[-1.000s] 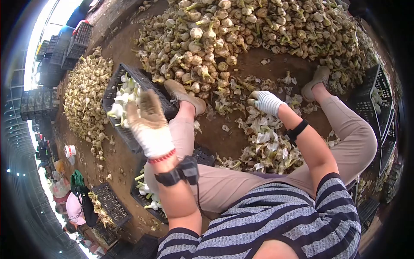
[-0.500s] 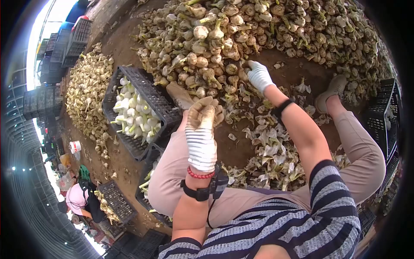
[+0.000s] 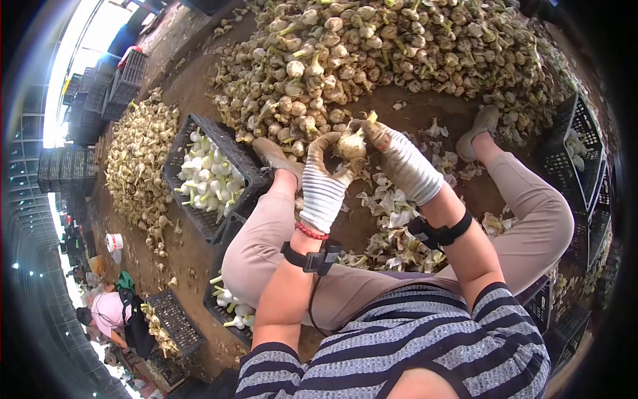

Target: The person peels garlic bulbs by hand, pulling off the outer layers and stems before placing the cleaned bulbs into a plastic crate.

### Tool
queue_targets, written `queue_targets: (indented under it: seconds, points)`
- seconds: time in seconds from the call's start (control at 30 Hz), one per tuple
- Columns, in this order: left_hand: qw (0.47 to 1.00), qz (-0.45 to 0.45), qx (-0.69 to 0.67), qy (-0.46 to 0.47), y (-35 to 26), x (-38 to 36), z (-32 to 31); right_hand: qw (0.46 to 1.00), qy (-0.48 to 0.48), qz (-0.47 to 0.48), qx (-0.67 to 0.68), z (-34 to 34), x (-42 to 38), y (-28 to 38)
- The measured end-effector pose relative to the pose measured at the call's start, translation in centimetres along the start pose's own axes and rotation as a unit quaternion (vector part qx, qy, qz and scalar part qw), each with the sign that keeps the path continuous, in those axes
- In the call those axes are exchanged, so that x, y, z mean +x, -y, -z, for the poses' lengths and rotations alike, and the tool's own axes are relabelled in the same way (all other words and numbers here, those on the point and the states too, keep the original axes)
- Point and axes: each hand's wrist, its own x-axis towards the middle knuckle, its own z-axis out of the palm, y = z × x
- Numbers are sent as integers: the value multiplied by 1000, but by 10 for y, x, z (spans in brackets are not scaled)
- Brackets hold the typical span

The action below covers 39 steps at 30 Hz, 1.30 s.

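Observation:
A dirty-skinned garlic bulb (image 3: pixel 350 147) with a short cut stem is held up in front of the large heap. My left hand (image 3: pixel 324 186), in a white glove with soiled brown fingers, has its thumb and fingers around the bulb from the left. From the other side, my right hand (image 3: pixel 407 166), gloved the same way, is closed at the bulb's stem end; its fingertips are partly hidden. Below the hands lie loose peeled garlic skins (image 3: pixel 392 219) on the soil between my legs.
Unpeeled garlic forms a big heap (image 3: pixel 425 46) ahead. At left stands a black crate (image 3: pixel 252 174) of clean white garlic bulbs (image 3: pixel 207 174), with another garlic pile (image 3: pixel 136 159) beyond. Black crates (image 3: pixel 575 153) stand at right. A person in pink (image 3: pixel 108 311) works at lower left.
My right hand has come back from the heap toward my left hand, and a garlic bulb is now between them. My left hand has opened from its curled shape around the bulb.

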Motion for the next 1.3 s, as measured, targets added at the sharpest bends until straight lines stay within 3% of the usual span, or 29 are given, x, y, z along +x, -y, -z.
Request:
queue_targets:
  seconds: [0.07,0.23,0.33,0.4,0.43,0.53,0.6,0.67,0.7,0.73,0.8,0.87,0.93,0.97,1.0,1.07,1.1,1.13,1.2,1.23,1.3]
  points:
    - [993,-84,80,-3,-1,-2,1,999,-5,18,-45,-13,-5,4]
    - [987,-122,104,-4,-7,-8,5,995,-35,11,-91,-23,-12,12]
    - [997,-42,57,-1,-14,-10,7,998,-32,-47,-38,-25,-21,22]
    - [993,52,-110,8,-26,-11,6,998,38,-7,-44,-14,-20,22]
    - [991,19,-129,13,-24,-9,6,987,48,20,-150,-16,-20,29]
    - [988,22,-155,-4,-19,-6,7,984,62,-20,-165,-12,-22,39]
    - [987,16,-162,2,-20,-6,7,993,83,-14,-88,-10,-18,38]
    - [993,12,-116,21,-33,-8,2,987,-17,-42,-155,-18,-15,40]
    - [997,-25,-62,25,-29,-7,1,989,-18,15,-143,-20,-16,33]
    - [972,-176,157,-5,-12,0,7,990,-6,13,-139,-18,-15,32]
    - [956,-223,190,-19,-22,-4,3,989,-37,-67,-125,-10,-16,32]
    - [995,-24,-100,-5,-29,-11,-3,981,-48,-78,-172,-30,-27,50]
    - [932,115,-345,-3,-21,-10,2,981,7,-30,-194,-36,-36,56]
    - [858,265,-435,69,-19,-1,13,957,-4,21,-288,-36,-32,50]
    - [869,331,-366,33,-14,-2,14,930,-49,-39,-361,-37,-37,52]
    - [857,370,-355,42,-11,1,15,825,22,162,-541,-24,-38,34]
    - [908,317,-275,-2,-15,-4,9,838,36,125,-530,-22,-45,30]
    - [941,300,-158,15,-15,-3,16,827,69,105,-548,-27,-51,32]
    - [963,247,-94,-44,10,0,14,898,25,-103,-427,-22,-50,29]
    - [969,203,-114,-78,4,-1,14,952,-3,-112,-284,-16,-47,27]
    - [985,77,-114,-103,7,4,16,994,-30,-81,-63,11,-38,13]
